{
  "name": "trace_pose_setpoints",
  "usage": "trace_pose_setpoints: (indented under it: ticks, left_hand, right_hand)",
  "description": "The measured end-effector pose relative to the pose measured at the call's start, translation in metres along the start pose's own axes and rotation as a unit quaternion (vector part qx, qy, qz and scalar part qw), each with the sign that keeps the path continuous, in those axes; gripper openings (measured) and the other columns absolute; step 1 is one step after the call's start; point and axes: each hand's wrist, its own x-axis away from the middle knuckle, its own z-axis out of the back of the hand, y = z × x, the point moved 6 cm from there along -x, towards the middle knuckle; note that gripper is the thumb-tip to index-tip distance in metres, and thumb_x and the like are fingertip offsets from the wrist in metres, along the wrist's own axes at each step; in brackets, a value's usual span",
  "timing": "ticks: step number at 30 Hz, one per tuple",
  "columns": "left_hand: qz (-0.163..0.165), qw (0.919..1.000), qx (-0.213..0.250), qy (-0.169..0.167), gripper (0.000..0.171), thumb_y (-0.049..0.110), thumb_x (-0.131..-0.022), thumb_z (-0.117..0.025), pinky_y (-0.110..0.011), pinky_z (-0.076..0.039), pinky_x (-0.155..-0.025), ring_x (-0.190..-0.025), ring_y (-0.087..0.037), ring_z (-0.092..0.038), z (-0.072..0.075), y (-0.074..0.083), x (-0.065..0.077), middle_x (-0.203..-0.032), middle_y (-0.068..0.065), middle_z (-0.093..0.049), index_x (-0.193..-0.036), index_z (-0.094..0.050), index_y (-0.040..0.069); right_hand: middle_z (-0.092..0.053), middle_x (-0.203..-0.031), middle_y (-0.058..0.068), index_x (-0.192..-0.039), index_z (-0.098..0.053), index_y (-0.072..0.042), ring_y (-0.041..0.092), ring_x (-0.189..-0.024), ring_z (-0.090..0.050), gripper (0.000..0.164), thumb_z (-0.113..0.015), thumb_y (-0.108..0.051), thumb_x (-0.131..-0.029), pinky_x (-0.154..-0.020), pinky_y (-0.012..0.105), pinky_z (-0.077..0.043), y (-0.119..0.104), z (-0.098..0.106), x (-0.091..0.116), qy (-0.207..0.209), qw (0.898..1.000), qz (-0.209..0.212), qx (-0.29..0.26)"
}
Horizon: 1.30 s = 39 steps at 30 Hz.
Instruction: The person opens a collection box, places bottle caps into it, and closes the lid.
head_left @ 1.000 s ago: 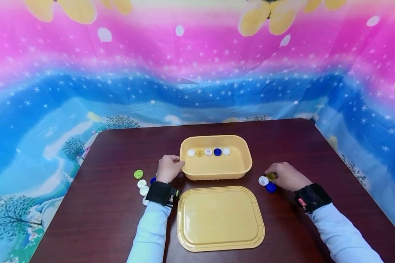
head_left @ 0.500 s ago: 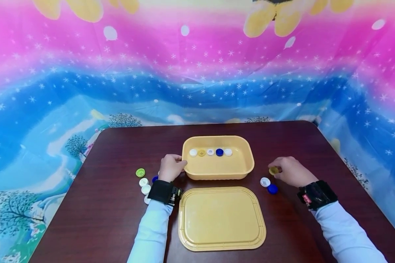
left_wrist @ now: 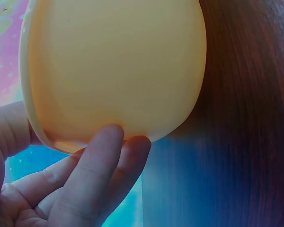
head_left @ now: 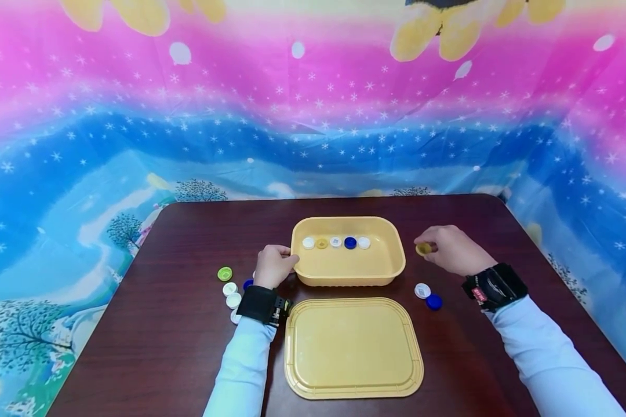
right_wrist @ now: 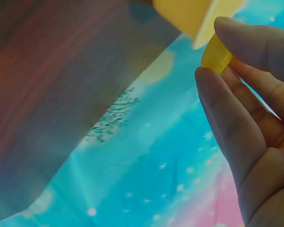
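The box point(head_left: 344, 266) is pinched at its left end by the left hand point(head_left: 273, 267); the rim is overlapped by the thumb in the head view, and the grip is closed down to little more than the wall. A yellow cap point(head_left: 424, 249) is held by the right hand point(head_left: 451, 252) just beyond the box's right end, apart from it. The cap is nipped between thumb and fingertip, the gap being filled by the cap alone, and it is seen near edge-on in the right wrist view. On the floor of the box a row of five caps point(head_left: 336, 243) is set out: white, yellow, white, blue and white, from left to right. The lid point(head_left: 353, 347) is laid flat on the table point(head_left: 162, 347), just on the near side of the box. Near the right hand, a white cap point(head_left: 422, 291) and a blue cap point(head_left: 434, 302) are placed touching each other. To the left, a green cap point(head_left: 225, 274) is seen beyond three white caps point(head_left: 233, 300), the nearest being partly covered by the black wristband point(head_left: 261, 305). The table is backed by a pink and blue cloth point(head_left: 313, 116).
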Motion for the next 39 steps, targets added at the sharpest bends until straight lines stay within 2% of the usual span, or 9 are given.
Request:
trace_pose_setpoints:
  ticks: [4, 8, 15, 21, 24, 32, 39]
  left_hand:
    - [-0.005, 1.0000, 0.003, -0.002, 0.019, 0.015, -0.089, -0.067, -0.030, -0.057, -0.062, -0.064, -0.016, -0.066, 0.000, 0.000, 0.000, -0.074, -0.006, -0.069, -0.100, -0.074, 0.001]
    - [-0.009, 0.9999, 0.007, -0.002, 0.019, 0.014, -0.089, -0.067, -0.029, -0.056, -0.061, -0.065, -0.020, -0.067, 0.000, 0.002, -0.001, -0.074, -0.007, -0.069, -0.099, -0.074, 0.001]
    - [0.000, 0.9999, 0.013, -0.004, 0.020, 0.014, -0.088, -0.066, -0.029, -0.056, -0.060, -0.065, -0.017, -0.067, 0.000, 0.000, 0.000, -0.077, -0.007, -0.069, -0.100, -0.073, 0.000]
    - [-0.002, 0.9999, 0.015, -0.003, 0.020, 0.013, -0.088, -0.066, -0.029, -0.056, -0.060, -0.066, -0.020, -0.067, 0.001, -0.001, 0.000, -0.075, -0.007, -0.069, -0.101, -0.074, 0.000]
    - [-0.003, 0.9998, 0.018, -0.005, 0.020, 0.013, -0.088, -0.066, -0.029, -0.056, -0.060, -0.066, -0.021, -0.068, 0.001, 0.000, 0.000, -0.074, -0.007, -0.068, -0.101, -0.073, 0.000]
    - [-0.005, 0.9995, 0.032, -0.005, 0.019, 0.012, -0.088, -0.066, -0.029, -0.057, -0.059, -0.064, -0.018, -0.067, 0.000, 0.000, 0.000, -0.076, -0.008, -0.069, -0.100, -0.074, 0.000]
    - [-0.002, 0.9995, 0.032, -0.005, 0.018, 0.013, -0.088, -0.066, -0.028, -0.056, -0.058, -0.067, -0.022, -0.069, -0.001, -0.003, -0.001, -0.074, -0.008, -0.068, -0.098, -0.074, 0.001]
  right_hand:
    - [-0.068, -0.102, 0.013, -0.107, -0.072, 0.001, 0.029, -0.093, -0.063, 0.027, -0.074, 0.004, -0.080, -0.077, 0.043, -0.056, -0.012, 0.003, -0.011, 0.009, 1.000, 0.024, -0.001]
    - [-0.068, -0.102, 0.012, -0.106, -0.073, 0.000, 0.027, -0.092, -0.063, 0.028, -0.075, 0.004, -0.079, -0.075, 0.041, -0.056, -0.022, 0.004, -0.024, 0.011, 0.999, 0.042, -0.005]
    - [-0.068, -0.107, 0.014, -0.109, -0.072, 0.000, 0.029, -0.100, -0.063, 0.032, -0.075, 0.006, -0.077, -0.080, 0.043, -0.054, -0.044, -0.002, -0.048, -0.003, 0.999, 0.052, -0.001]
    - [-0.068, -0.103, 0.012, -0.108, -0.073, -0.002, 0.028, -0.097, -0.063, 0.031, -0.076, 0.004, -0.078, -0.081, 0.042, -0.054, -0.064, -0.009, -0.069, -0.011, 0.996, 0.088, -0.002]
    - [-0.069, -0.101, 0.011, -0.108, -0.073, -0.001, 0.027, -0.096, -0.063, 0.030, -0.077, 0.002, -0.078, -0.081, 0.041, -0.054, -0.074, -0.014, -0.079, -0.018, 0.994, 0.106, -0.002]
    - [-0.069, -0.103, 0.011, -0.108, -0.073, -0.001, 0.023, -0.094, -0.063, 0.030, -0.076, 0.002, -0.078, -0.082, 0.038, -0.053, -0.098, -0.030, -0.109, -0.048, 0.992, 0.115, -0.008]
    - [-0.070, -0.104, 0.009, -0.109, -0.073, -0.001, 0.022, -0.094, -0.062, 0.031, -0.076, 0.001, -0.078, -0.084, 0.036, -0.051, -0.119, -0.052, -0.132, -0.082, 0.989, 0.124, -0.008]
